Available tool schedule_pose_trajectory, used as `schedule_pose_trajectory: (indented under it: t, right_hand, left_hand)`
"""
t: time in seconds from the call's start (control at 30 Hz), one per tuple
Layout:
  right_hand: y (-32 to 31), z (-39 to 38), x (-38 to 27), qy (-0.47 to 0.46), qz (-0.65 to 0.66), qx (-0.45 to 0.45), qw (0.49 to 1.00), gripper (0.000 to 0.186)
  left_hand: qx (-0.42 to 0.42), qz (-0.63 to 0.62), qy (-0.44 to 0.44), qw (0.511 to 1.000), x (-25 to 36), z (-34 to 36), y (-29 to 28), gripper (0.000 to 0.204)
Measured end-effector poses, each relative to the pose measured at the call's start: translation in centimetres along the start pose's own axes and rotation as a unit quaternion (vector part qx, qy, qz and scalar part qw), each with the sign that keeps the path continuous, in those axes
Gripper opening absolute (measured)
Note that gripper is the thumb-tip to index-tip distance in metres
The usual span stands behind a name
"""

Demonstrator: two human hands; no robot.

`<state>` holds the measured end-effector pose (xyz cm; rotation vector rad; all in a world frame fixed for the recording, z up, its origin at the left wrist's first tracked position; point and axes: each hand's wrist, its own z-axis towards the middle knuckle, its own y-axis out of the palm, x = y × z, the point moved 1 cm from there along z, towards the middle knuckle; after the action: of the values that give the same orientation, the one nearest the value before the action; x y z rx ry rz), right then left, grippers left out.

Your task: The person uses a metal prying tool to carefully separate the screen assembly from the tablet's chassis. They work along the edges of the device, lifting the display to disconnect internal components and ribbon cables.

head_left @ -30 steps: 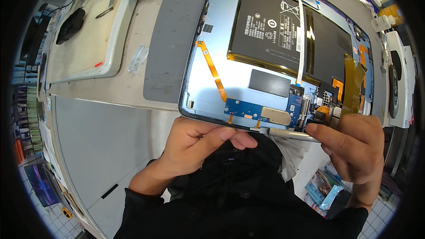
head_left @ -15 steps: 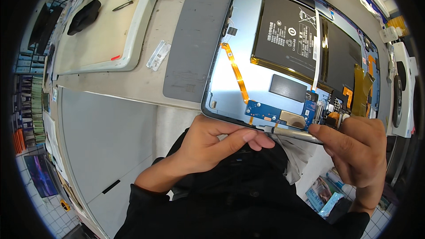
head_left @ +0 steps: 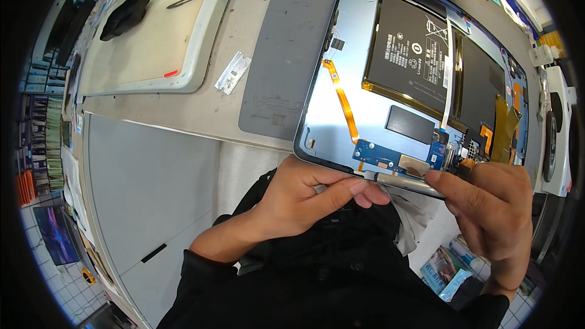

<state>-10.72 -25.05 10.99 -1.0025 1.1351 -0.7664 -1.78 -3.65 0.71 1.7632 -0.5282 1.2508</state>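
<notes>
An opened tablet [head_left: 332, 103], its blue-silver shell bare inside, lies with its near edge over the table's front. Inside it are a black battery [head_left: 408, 55], an orange ribbon cable [head_left: 343, 100] and a small blue circuit board [head_left: 378, 153]. My left hand [head_left: 304, 198] is closed at the near edge, thumb in front and fingers below. Between the thumb and fingers of my right hand [head_left: 490, 204] is a slim silver metal tool [head_left: 408, 184], lying along that edge. Its tip, close to my left thumb, is too small to make out.
A grey mat [head_left: 274, 55] lies left of the tablet. Farther left are a small clear plastic piece [head_left: 233, 73] and a pale tray [head_left: 198, 76] holding a black object [head_left: 125, 17] and a thin blade [head_left: 183, 2]. A white device [head_left: 559, 128] stands right.
The tablet and my left hand sit a little farther right in view. My right hand stays nearly in place, so the silver tool lies slightly farther left along the tablet's edge.
</notes>
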Motion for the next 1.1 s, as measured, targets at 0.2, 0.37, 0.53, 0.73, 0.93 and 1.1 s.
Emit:
schedule_pose_trajectory:
  t: [0.2, 0.37, 0.53, 0.73, 0.93, 1.1]
  right_hand:
    - [0.4, 0.2, -0.2, 0.002, 0.008, 0.007, 1.0, 0.04]
    - [0.3, 0.8, -0.6, -0.001, -0.007, 0.001, 1.0, 0.04]
    - [0.1, 1.4, -1.2, 0.005, -0.024, -0.015, 1.0, 0.038]
    - [0.2, 1.9, -1.7, 0.013, -0.014, -0.015, 1.0, 0.039]
    - [0.7, 2.1, -1.7, -0.005, -0.025, 0.0, 1.0, 0.039]
    - [0.8, 2.3, -1.8, -0.017, -0.019, 0.001, 1.0, 0.041]
  left_hand:
    - [-0.015, 0.044, 0.004, 0.999, 0.3, 0.1, -0.1, 0.025]
    - [-0.016, 0.049, 0.008, 0.999, 0.2, 0.1, -0.2, 0.025]
    - [-0.014, 0.043, 0.014, 0.999, 0.2, 0.2, -0.2, 0.023]
    - [-0.019, 0.011, 0.029, 0.999, -0.3, 0.0, -0.3, 0.021]
    - [-0.03, 0.037, 0.03, 0.998, 0.2, 0.3, -0.3, 0.02]
    - [-0.007, -0.007, 0.025, 1.0, -0.4, 0.2, -0.2, 0.021]
